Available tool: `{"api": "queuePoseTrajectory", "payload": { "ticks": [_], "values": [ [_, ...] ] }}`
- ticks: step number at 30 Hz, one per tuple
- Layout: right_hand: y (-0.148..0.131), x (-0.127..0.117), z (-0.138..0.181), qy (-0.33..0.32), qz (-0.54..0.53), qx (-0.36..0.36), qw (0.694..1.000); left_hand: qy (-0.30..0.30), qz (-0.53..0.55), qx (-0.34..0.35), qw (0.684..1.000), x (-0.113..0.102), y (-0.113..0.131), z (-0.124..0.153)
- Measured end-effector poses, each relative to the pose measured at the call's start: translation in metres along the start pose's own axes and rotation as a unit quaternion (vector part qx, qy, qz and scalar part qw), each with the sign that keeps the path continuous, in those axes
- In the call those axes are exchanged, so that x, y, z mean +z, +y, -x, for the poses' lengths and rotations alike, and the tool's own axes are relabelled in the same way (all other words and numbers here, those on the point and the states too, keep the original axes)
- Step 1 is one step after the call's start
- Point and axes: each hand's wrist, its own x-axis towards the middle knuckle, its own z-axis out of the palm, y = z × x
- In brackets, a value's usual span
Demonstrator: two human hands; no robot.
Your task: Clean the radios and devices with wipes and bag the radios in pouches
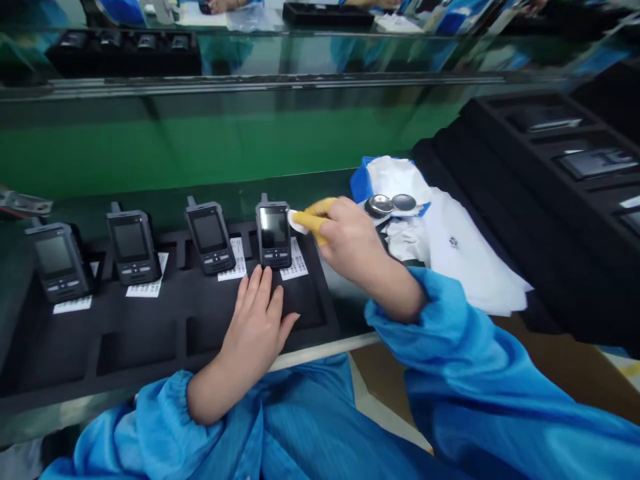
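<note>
Several black handheld devices stand upright in a black foam tray (150, 340), each with a white label slip in front of it. My left hand (260, 320) lies flat and open on the tray, just in front of the rightmost device (273, 235). My right hand (350, 243), with yellow finger cots, pinches a small white wipe (298, 223) against the right edge of that device.
A round metal dispenser (393, 205) sits on white cloths (450, 247) with a blue one beneath, to the right. Stacked black foam trays (550, 173) with devices fill the far right. A green conveyor belt (200, 147) runs behind. Other people's hands work at the far side.
</note>
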Motion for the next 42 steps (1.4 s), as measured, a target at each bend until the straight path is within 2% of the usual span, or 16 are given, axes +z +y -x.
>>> {"api": "queuePoseTrajectory", "payload": {
  "ticks": [3,5,8,11,13,18,21,24,26,28,32,34,36,39,42],
  "values": [
    [-0.007,0.026,-0.034,-0.01,0.02,-0.044,0.999,-0.03,-0.002,-0.009,1.0,0.0,0.001,-0.001],
    [-0.01,0.039,-0.041,-0.014,0.035,-0.057,0.998,-0.052,0.005,-0.013,0.999,0.0,0.001,-0.001],
    [-0.013,0.047,-0.029,0.011,0.042,-0.106,0.993,-0.08,0.016,-0.025,0.996,0.0,0.002,-0.001],
    [-0.018,0.041,-0.006,0.04,0.017,-0.194,0.98,-0.111,0.027,-0.038,0.993,-0.001,0.002,-0.002],
    [-0.02,0.038,0.001,0.041,0.017,-0.212,0.976,-0.124,0.027,-0.04,0.991,-0.001,0.002,-0.002],
    [-0.014,0.047,-0.025,0.082,0.099,-0.131,0.983,-0.118,0.017,-0.032,0.992,-0.002,0.002,-0.003],
    [-0.003,0.056,-0.036,0.052,0.075,-0.082,0.992,-0.113,0.015,-0.028,0.993,-0.002,0.003,-0.003],
    [0.004,0.056,-0.024,0.052,0.044,-0.044,0.997,-0.114,0.018,-0.027,0.993,-0.003,0.003,-0.004],
    [0.002,0.051,-0.007,0.084,0.056,-0.063,0.993,-0.11,0.021,-0.026,0.993,-0.003,0.002,-0.005],
    [-0.004,0.044,0.01,0.098,0.066,-0.116,0.986,-0.104,0.021,-0.025,0.994,-0.002,0.002,-0.005],
    [-0.016,0.032,0.019,0.052,0.05,-0.176,0.982,-0.102,0.021,-0.022,0.994,-0.002,0.002,-0.005],
    [-0.015,0.031,0.005,0.048,0.068,-0.172,0.982,-0.108,0.019,-0.021,0.994,-0.003,0.002,-0.005],
    [-0.01,0.033,-0.015,0.032,0.089,-0.121,0.988,-0.115,0.018,-0.023,0.993,-0.003,0.002,-0.005],
    [-0.005,0.039,-0.03,-0.043,0.074,-0.046,0.995,-0.122,0.021,-0.026,0.992,-0.004,0.002,-0.006],
    [-0.013,0.044,-0.014,-0.067,0.029,-0.1,0.992,-0.123,0.029,-0.027,0.992,-0.002,0.002,-0.005]
  ]
}}
